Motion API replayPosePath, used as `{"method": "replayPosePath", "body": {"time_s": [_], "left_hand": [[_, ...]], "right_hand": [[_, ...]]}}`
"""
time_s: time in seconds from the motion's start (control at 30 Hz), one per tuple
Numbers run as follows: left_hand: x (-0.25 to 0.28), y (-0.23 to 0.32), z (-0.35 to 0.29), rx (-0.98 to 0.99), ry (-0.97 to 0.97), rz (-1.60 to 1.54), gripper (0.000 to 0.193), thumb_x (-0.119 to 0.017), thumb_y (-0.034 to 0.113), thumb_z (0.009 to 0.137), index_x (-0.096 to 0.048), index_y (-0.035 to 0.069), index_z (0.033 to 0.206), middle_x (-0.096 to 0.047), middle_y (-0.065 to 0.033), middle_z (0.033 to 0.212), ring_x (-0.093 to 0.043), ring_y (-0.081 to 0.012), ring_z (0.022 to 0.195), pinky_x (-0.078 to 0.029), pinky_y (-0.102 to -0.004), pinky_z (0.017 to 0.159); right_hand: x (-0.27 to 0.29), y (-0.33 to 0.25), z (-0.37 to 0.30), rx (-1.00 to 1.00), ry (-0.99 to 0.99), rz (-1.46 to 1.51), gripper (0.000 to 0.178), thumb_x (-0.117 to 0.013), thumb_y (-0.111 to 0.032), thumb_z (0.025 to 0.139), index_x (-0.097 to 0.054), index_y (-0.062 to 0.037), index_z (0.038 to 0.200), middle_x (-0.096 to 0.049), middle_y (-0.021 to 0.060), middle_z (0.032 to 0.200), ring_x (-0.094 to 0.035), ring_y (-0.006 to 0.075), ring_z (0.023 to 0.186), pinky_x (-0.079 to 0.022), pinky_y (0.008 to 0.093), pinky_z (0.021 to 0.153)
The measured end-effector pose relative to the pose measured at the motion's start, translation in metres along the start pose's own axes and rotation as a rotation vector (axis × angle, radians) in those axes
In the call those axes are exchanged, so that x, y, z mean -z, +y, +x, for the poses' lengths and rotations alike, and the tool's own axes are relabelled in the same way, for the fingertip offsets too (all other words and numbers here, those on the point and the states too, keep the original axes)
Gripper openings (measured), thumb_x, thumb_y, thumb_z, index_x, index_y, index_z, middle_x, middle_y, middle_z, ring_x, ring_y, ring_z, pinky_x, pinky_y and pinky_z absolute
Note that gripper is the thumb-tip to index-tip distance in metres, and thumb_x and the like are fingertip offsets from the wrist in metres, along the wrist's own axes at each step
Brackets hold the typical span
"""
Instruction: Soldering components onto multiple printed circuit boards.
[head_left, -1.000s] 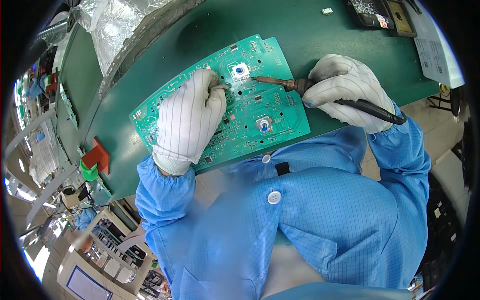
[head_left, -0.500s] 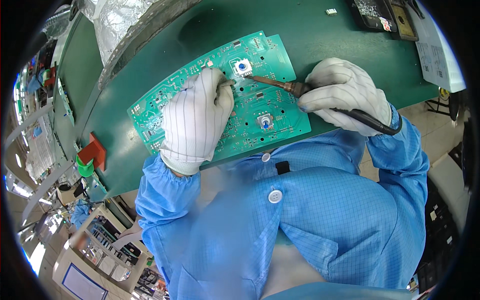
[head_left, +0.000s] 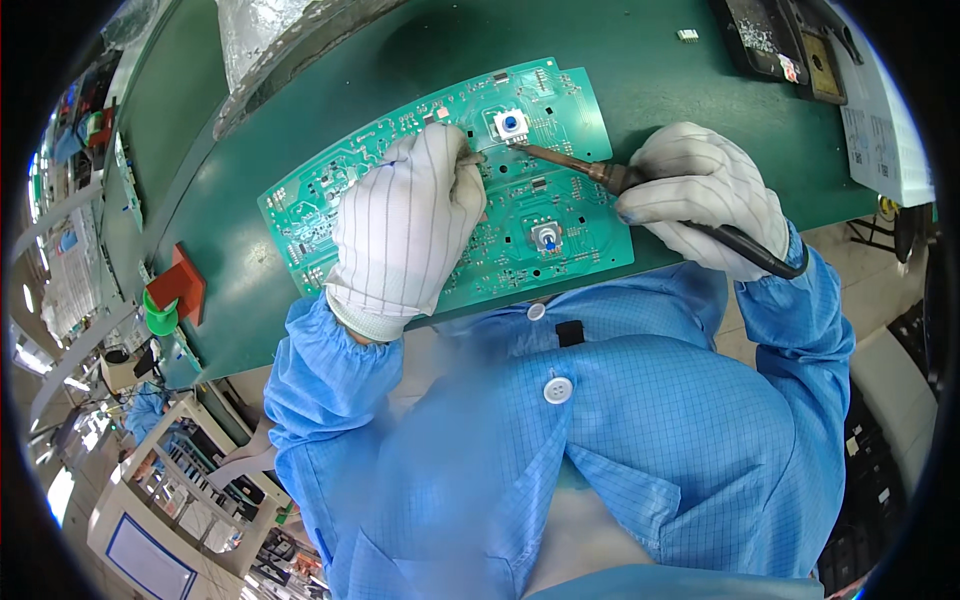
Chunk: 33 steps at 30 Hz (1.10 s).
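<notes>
Green and smooth, the bench (head_left: 640, 85) stretches under everything, with shelves and bright lamps blurred far off on the left. At its upper right sit a black tray (head_left: 735, 60) and a white box (head_left: 885, 140); a small white part (head_left: 687, 36) lies near the tray. Across the bench, a silvery bag (head_left: 255, 35) fills the upper left, and a red block (head_left: 180, 285) stands at the left edge beside a green ring (head_left: 160, 315).

Flat on the bench, close to the blue coat (head_left: 680, 400), lies the board (head_left: 515, 205) — green, with an upper knob (head_left: 511, 125) and a lower knob (head_left: 547, 237). Gloved, the left hand (head_left: 408, 225) rests over its middle, fingers curled in; whether they pinch anything, I cannot tell. Also gloved, the right hand (head_left: 710, 200) grips the iron (head_left: 590, 167) — its tip at the upper knob's lower edge, contact unclear. A black cord (head_left: 750, 250) trails beneath that hand.
</notes>
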<state>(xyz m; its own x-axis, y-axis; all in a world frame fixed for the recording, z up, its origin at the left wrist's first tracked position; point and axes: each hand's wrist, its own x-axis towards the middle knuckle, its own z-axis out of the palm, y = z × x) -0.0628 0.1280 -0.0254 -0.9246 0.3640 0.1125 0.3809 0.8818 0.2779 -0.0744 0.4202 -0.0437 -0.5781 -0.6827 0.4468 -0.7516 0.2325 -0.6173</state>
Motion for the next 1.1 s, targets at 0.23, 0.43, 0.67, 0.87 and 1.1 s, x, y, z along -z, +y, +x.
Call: {"method": "replayPosePath", "body": {"time_s": [0.23,0.43,0.67,0.87,1.1], "left_hand": [[0.0001,-0.0026,0.0012,-0.021,0.032,-0.033,0.013,-0.067,0.016,0.089,-0.057,0.008,0.092,-0.061,-0.0141,0.070,-0.064,-0.0316,0.057,-0.052,-0.0403,0.051],[-0.0014,-0.0032,0.0046,-0.045,0.043,-0.008,0.014,-0.067,0.016,0.089,-0.056,0.008,0.090,-0.060,-0.0146,0.068,-0.063,-0.0314,0.057,-0.051,-0.0399,0.049],[-0.0017,-0.0026,0.0036,-0.046,0.041,-0.011,0.015,-0.067,0.017,0.089,-0.055,0.008,0.090,-0.060,-0.0142,0.067,-0.063,-0.0309,0.057,-0.051,-0.0406,0.049],[-0.0011,-0.0016,0.0031,-0.040,0.036,-0.029,0.013,-0.067,0.017,0.089,-0.058,0.010,0.093,-0.062,-0.0136,0.071,-0.065,-0.0310,0.059,-0.052,-0.0401,0.050],[0.0007,-0.0002,0.0037,-0.046,0.038,-0.010,0.013,-0.068,0.018,0.089,-0.058,0.011,0.093,-0.062,-0.0132,0.071,-0.065,-0.0307,0.059,-0.052,-0.0397,0.050]], "right_hand": [[-0.0006,0.0021,0.0017,-0.015,-0.015,0.033,0.023,-0.077,-0.008,0.077,-0.072,-0.0092,0.099,-0.068,0.0088,0.094,-0.067,0.0287,0.090,-0.054,0.0393,0.078],[0.0015,0.0013,0.0026,-0.014,-0.025,0.014,0.024,-0.078,-0.007,0.076,-0.072,-0.0090,0.099,-0.067,0.0087,0.094,-0.067,0.0283,0.090,-0.054,0.0393,0.078],[-0.0011,0.0018,0.0011,0.016,-0.012,-0.002,0.028,-0.080,-0.004,0.072,-0.073,-0.0105,0.098,-0.066,0.0077,0.094,-0.067,0.0280,0.091,-0.054,0.0391,0.078],[-0.0012,0.0014,0.0006,0.044,-0.031,-0.056,0.032,-0.080,-0.005,0.072,-0.072,-0.0125,0.102,-0.065,0.0075,0.098,-0.066,0.0281,0.093,-0.054,0.0400,0.079],[-0.0017,0.0012,0.0016,0.064,-0.011,-0.078,0.035,-0.080,-0.004,0.071,-0.072,-0.0128,0.104,-0.063,0.0083,0.097,-0.066,0.0291,0.091,-0.055,0.0404,0.078]]}}
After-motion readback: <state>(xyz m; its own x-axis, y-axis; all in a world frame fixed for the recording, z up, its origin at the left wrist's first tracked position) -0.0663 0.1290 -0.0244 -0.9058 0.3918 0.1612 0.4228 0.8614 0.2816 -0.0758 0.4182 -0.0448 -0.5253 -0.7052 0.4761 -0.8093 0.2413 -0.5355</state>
